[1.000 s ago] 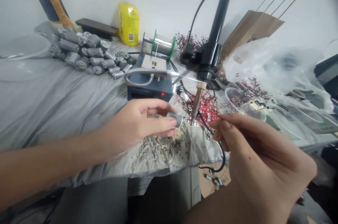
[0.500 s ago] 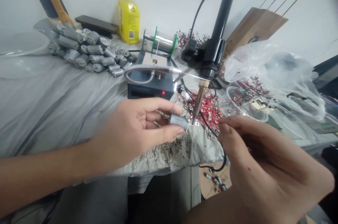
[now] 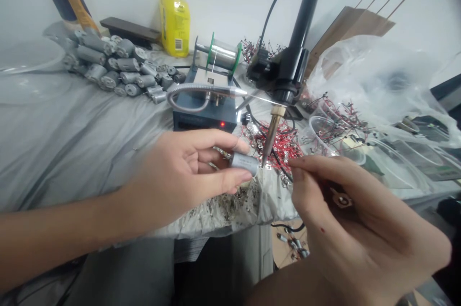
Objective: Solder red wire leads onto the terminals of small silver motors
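Observation:
My left hand grips a small grey cylindrical motor between thumb and fingers. The motor's right end is right beside the tip of a soldering iron, clamped in a black stand; whether they touch I cannot tell. My right hand is closed in a pinch just right of the iron tip. A bit of thin red wire shows at its fingertips, mostly hidden. Under the curled fingers a small metal tab with a round hole is visible.
A solder feeder with a solder spool stands behind my hands. Red wires with metal tabs lie heaped behind the iron. Left are piled motors and a yellow bottle; right, a clear plastic bag.
My right hand has moved left, closer to the iron tip, and the metal tab under its fingers now shows. My left hand still holds the motor in nearly the same place.

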Demonstrator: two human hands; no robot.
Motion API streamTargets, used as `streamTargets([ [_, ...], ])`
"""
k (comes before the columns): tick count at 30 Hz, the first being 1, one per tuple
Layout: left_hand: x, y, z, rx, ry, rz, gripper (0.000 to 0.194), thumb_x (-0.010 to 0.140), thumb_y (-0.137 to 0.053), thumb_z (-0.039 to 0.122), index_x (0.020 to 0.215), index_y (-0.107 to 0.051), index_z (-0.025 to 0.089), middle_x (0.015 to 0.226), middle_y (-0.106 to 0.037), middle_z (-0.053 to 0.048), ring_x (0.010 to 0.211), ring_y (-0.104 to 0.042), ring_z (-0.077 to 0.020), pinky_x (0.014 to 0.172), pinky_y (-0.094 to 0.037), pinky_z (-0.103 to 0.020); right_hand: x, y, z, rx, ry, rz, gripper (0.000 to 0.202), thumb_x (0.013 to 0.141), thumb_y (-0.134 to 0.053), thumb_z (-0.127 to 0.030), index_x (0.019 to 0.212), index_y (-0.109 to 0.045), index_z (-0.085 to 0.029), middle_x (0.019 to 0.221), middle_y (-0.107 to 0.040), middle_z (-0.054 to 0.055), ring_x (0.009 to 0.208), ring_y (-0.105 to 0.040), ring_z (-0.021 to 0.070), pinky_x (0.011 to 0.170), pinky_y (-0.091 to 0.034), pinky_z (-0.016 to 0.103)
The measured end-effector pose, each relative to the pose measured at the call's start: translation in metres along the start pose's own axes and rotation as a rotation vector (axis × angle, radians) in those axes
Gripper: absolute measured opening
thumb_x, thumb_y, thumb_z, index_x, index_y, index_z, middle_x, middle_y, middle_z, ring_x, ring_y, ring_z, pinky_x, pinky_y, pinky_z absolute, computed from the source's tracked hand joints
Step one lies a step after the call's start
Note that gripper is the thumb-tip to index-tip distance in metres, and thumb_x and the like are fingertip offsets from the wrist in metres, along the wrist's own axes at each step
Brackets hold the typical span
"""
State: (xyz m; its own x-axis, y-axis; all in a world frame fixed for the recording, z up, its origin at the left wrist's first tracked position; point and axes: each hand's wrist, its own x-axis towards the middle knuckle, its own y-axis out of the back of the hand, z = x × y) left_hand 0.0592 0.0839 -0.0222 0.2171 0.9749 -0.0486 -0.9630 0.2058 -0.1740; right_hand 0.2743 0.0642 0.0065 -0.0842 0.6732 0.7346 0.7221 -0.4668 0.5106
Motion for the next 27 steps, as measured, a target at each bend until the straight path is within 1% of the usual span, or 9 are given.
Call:
streamTargets([
  [4, -0.0008, 0.0000, 0.0007, 0.030, -0.011, 0.027, 0.035, 0.080, -0.100, 0.030, 0.111, -0.085, 0.027, 0.088, -0.086, -0.001, 0.078, -0.084, -0.0213, 0.074, -0.072, -0.025, 0.0008, -0.0004, -0.0011, -0.007, 0.008, -0.030, 0.025, 0.095, -0.070, -0.006, 0.100, -0.071, -0.030, 0.072, -0.063, -0.006, 0.058, -0.053, 0.0120, 0.054, -0.045, 0.030],
  [7, -0.0007, -0.0001, 0.0002, 0.044, -0.023, 0.038, 0.035, 0.079, -0.101, 0.032, 0.110, -0.085, 0.027, 0.084, -0.085, 0.000, 0.075, -0.082, -0.0200, 0.071, -0.070, -0.023, 0.0017, -0.0003, -0.0013, -0.004, 0.015, -0.057, 0.027, 0.095, -0.069, -0.004, 0.100, -0.070, -0.030, 0.073, -0.063, -0.006, 0.059, -0.053, 0.0101, 0.053, -0.045, 0.028],
  [9, -0.0001, 0.0000, -0.0006, 0.058, -0.032, 0.036, 0.037, 0.079, -0.101, 0.034, 0.111, -0.085, 0.027, 0.086, -0.085, -0.001, 0.075, -0.082, -0.0206, 0.070, -0.070, -0.023, 0.0018, 0.0001, -0.0015, -0.004, 0.017, -0.069, 0.028, 0.095, -0.069, -0.002, 0.101, -0.070, -0.029, 0.074, -0.063, -0.007, 0.059, -0.053, 0.0090, 0.054, -0.044, 0.027],
  [21, -0.0038, 0.0019, -0.0033, 0.059, -0.061, 0.011, 0.034, 0.083, -0.098, 0.032, 0.114, -0.084, 0.029, 0.092, -0.085, 0.000, 0.076, -0.081, -0.0208, 0.070, -0.071, -0.026, 0.0003, 0.0012, 0.0005, 0.018, 0.013, -0.055, 0.026, 0.094, -0.072, -0.004, 0.101, -0.072, -0.030, 0.075, -0.065, -0.006, 0.061, -0.055, 0.0106, 0.054, -0.043, 0.029],
  [24, -0.0040, 0.0025, -0.0036, 0.063, -0.075, 0.007, 0.034, 0.084, -0.098, 0.032, 0.115, -0.084, 0.030, 0.095, -0.085, 0.000, 0.078, -0.082, -0.0209, 0.070, -0.071, -0.024, -0.0016, 0.0012, 0.0022, 0.000, 0.006, -0.045, 0.025, 0.095, -0.073, -0.006, 0.101, -0.074, -0.030, 0.078, -0.068, -0.005, 0.067, -0.058, 0.0122, 0.057, -0.043, 0.030],
  [27, -0.0037, 0.0020, -0.0023, 0.058, -0.068, 0.003, 0.033, 0.083, -0.099, 0.035, 0.113, -0.084, 0.031, 0.094, -0.085, 0.001, 0.077, -0.082, -0.0196, 0.069, -0.070, -0.022, -0.0050, 0.0011, 0.0032, -0.020, 0.000, -0.029, 0.023, 0.095, -0.076, -0.008, 0.102, -0.077, -0.029, 0.084, -0.071, -0.003, 0.073, -0.060, 0.0135, 0.059, -0.044, 0.030],
])
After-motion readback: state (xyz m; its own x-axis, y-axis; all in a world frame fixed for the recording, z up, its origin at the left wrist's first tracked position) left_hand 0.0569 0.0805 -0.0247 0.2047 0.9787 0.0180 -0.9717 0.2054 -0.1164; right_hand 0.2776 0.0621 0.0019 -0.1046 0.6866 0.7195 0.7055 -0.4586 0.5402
